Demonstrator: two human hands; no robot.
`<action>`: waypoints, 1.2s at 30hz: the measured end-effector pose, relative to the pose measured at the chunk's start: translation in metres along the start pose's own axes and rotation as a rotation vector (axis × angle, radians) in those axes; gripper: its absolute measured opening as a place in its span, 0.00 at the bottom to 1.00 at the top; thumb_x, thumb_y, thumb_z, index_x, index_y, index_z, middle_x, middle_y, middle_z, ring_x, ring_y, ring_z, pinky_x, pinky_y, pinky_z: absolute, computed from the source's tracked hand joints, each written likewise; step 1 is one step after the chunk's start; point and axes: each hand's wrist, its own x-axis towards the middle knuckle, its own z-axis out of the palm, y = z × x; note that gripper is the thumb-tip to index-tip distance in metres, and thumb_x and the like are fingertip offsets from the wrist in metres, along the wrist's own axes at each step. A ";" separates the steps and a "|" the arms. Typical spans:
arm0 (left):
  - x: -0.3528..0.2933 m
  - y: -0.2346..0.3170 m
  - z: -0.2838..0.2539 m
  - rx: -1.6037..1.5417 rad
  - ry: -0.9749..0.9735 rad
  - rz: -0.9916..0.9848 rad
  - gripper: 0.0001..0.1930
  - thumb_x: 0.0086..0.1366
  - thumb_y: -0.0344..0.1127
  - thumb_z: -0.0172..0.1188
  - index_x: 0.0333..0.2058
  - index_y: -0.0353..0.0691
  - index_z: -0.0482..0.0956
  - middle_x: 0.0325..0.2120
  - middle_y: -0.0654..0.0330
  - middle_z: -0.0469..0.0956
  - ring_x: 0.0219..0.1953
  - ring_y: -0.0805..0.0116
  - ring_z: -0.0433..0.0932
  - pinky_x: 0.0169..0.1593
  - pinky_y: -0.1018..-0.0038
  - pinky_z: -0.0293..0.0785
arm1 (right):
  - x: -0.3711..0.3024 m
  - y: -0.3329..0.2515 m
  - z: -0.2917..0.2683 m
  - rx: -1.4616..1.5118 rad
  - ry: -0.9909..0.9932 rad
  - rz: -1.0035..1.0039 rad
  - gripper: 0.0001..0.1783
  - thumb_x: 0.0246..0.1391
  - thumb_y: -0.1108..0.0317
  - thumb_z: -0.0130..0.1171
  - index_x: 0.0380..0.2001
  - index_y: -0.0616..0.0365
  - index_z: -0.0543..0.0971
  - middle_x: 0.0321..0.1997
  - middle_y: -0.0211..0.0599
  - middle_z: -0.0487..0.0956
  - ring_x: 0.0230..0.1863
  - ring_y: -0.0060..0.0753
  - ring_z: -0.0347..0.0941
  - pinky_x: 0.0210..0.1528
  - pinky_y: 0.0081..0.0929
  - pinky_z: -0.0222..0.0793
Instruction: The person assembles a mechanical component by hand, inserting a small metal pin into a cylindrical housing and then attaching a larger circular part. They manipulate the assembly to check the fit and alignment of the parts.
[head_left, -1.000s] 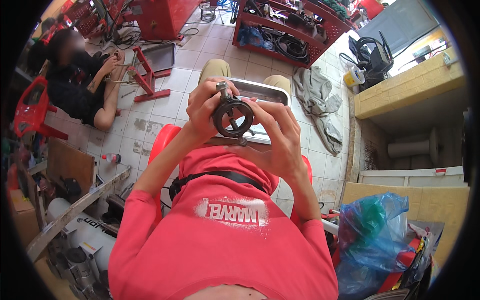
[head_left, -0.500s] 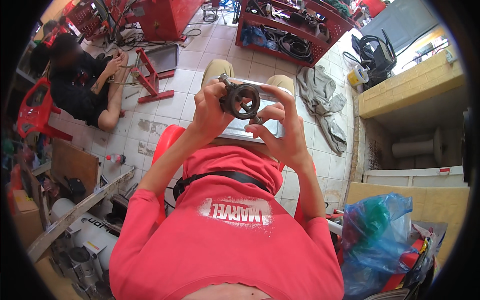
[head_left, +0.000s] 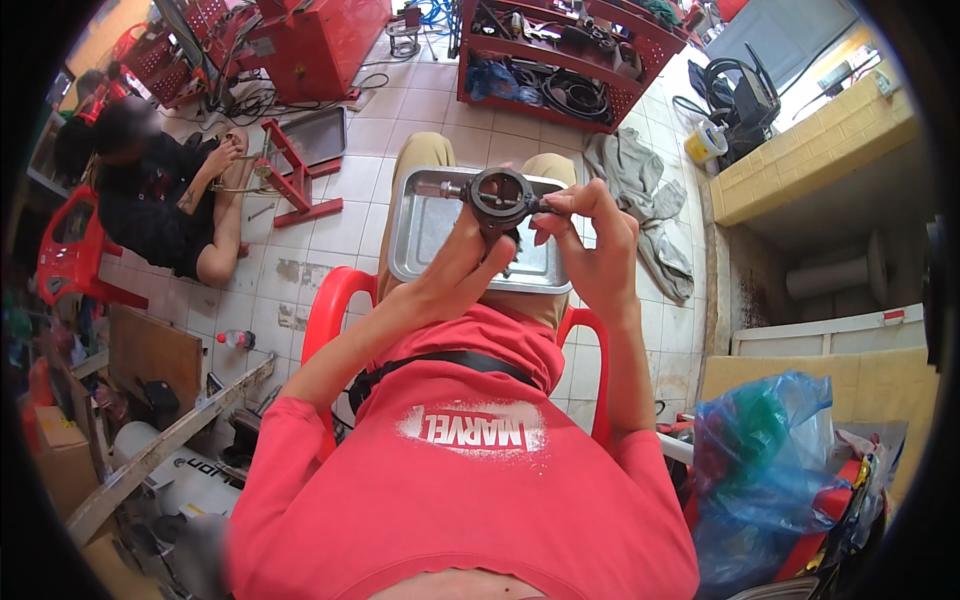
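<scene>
Above the metal tray (head_left: 420,232), I saw the left hand (head_left: 462,262) gripping a dark ring-shaped part (head_left: 497,218) while the right hand (head_left: 602,240) pinched its side screw (head_left: 541,206), apparently adjusting it, and further turning seemed to call for steady bracing

the left hand (head_left: 458,254) supports the grip from below and its left, thumb (head_left: 488,268) slanting up toward it, the other fingers (head_left: 466,227) partly hidden. just right of the grip, the right hand (head_left: 600,238) holds its thumb and forefinger (head_left: 582,199) close together in a pinch. below it, the left forearm (head_left: 352,335) and right forearm (head_left: 623,365) slant inward, wider apart than the hands.
</scene>
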 end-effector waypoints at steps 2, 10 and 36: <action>-0.008 -0.006 0.013 -0.307 0.030 -0.027 0.34 0.77 0.42 0.49 0.71 0.32 0.46 0.60 0.52 0.66 0.61 0.67 0.67 0.66 0.68 0.61 | -0.001 -0.004 -0.004 0.048 -0.007 0.070 0.11 0.52 0.86 0.66 0.36 0.66 0.75 0.32 0.40 0.83 0.30 0.29 0.83 0.32 0.25 0.77; 0.006 -0.004 -0.009 -0.113 0.119 0.173 0.34 0.63 0.31 0.70 0.64 0.34 0.64 0.52 0.56 0.77 0.54 0.68 0.76 0.59 0.70 0.71 | 0.004 0.001 -0.014 0.049 0.011 -0.069 0.13 0.52 0.84 0.67 0.38 0.62 0.77 0.37 0.39 0.84 0.37 0.31 0.83 0.37 0.25 0.77; 0.011 0.012 -0.023 -0.246 0.110 -0.107 0.30 0.61 0.36 0.73 0.60 0.40 0.72 0.48 0.60 0.81 0.54 0.70 0.79 0.56 0.65 0.77 | 0.011 -0.002 -0.019 0.044 -0.013 0.097 0.07 0.57 0.79 0.65 0.37 0.64 0.77 0.39 0.35 0.81 0.28 0.20 0.77 0.33 0.20 0.70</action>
